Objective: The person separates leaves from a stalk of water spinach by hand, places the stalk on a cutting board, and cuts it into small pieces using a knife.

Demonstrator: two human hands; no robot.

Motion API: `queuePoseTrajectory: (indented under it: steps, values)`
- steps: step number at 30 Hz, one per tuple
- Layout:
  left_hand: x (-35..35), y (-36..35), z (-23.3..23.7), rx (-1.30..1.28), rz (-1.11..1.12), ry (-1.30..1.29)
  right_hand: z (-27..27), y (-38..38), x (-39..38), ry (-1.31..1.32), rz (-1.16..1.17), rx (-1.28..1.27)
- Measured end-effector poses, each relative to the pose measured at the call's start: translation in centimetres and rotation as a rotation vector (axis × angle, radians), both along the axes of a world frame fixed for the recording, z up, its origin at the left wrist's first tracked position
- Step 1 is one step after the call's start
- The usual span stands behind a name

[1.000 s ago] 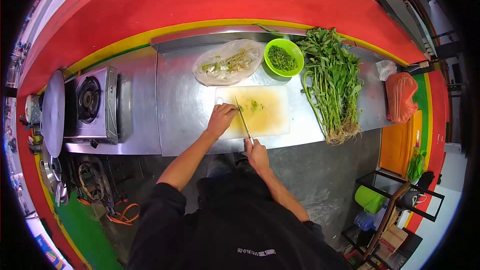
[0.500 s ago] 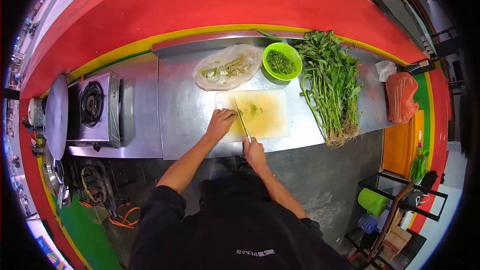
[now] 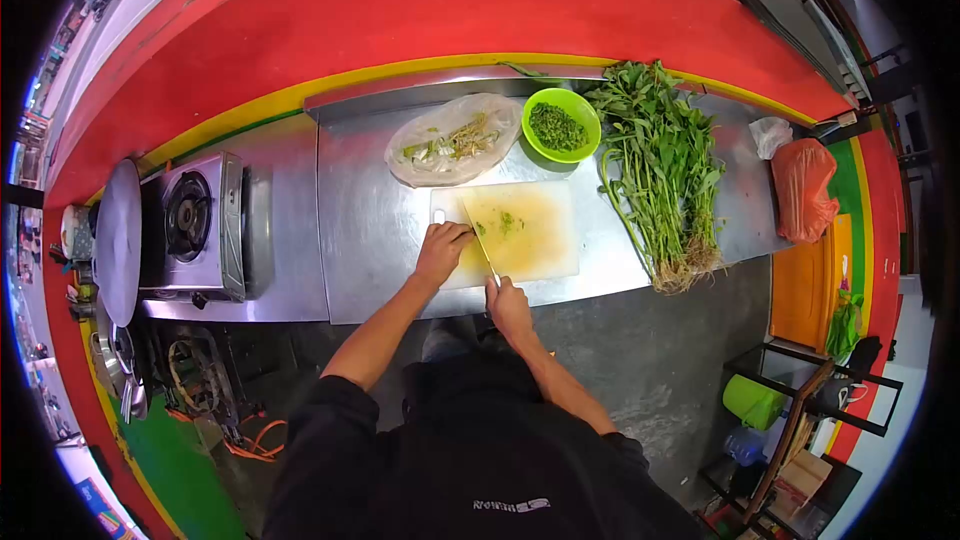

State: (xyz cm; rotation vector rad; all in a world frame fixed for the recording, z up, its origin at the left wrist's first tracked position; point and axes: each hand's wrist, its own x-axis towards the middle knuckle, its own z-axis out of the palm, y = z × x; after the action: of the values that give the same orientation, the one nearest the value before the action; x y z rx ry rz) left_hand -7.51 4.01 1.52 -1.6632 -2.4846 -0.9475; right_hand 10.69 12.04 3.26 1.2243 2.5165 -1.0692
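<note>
My right hand (image 3: 510, 307) is wrapped round the handle of a kitchen knife (image 3: 486, 252), its blade pointing away from me across the left half of a stained cutting board (image 3: 555, 262). Close against the blade's left side, my left hand (image 3: 441, 252) rests on the board with its fingers curled and pressed together. A bit of green shows by its fingertips, but what they grip is mostly hidden. To the right of the blade lie small chopped greens (image 3: 507, 223). Behind the board stands a lime-green bowl (image 3: 561, 153) holding more chopped greens.
Trimmings fill a plastic bag (image 3: 420, 169) behind the board. A large bunch of leafy greens with roots (image 3: 665, 170) lies to the right, with an orange plastic bag (image 3: 803, 190) beyond it. On the left are a gas stove (image 3: 215, 225) and a large round pan (image 3: 119, 243).
The knife blade's tip has swung slightly left and lies closer to the left fingertips. Both hands keep nearly the same places, and the view has shifted a little.
</note>
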Motion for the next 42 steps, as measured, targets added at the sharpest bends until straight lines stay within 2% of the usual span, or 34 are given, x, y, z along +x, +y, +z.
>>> queuePoseTrajectory:
  steps: [4,11,19,30,36,42]
  values:
    - [0.1,0.0,0.5,-0.023,0.007,-0.014,0.4,0.0,0.0,0.082,-0.033,-0.056]
    - [-0.4,-0.1,-0.8,0.013,-0.013,-0.015,1.4,-0.5,0.8,0.053,-0.059,-0.084]
    - [0.0,0.0,-0.2,0.009,0.005,0.026,0.1,-0.3,-0.4,0.089,-0.02,0.029]
    - [-0.4,-0.7,-1.0,0.014,0.009,0.005,1.2,-0.6,0.6,0.118,-0.069,-0.116]
    - [-0.4,-0.7,-0.7,0.006,-0.013,0.036,-0.3,-0.7,-0.2,0.085,-0.032,0.02]
    - [-0.1,-0.6,-0.6,0.035,0.014,0.007,0.5,-0.4,-1.3,0.161,-0.08,-0.023]
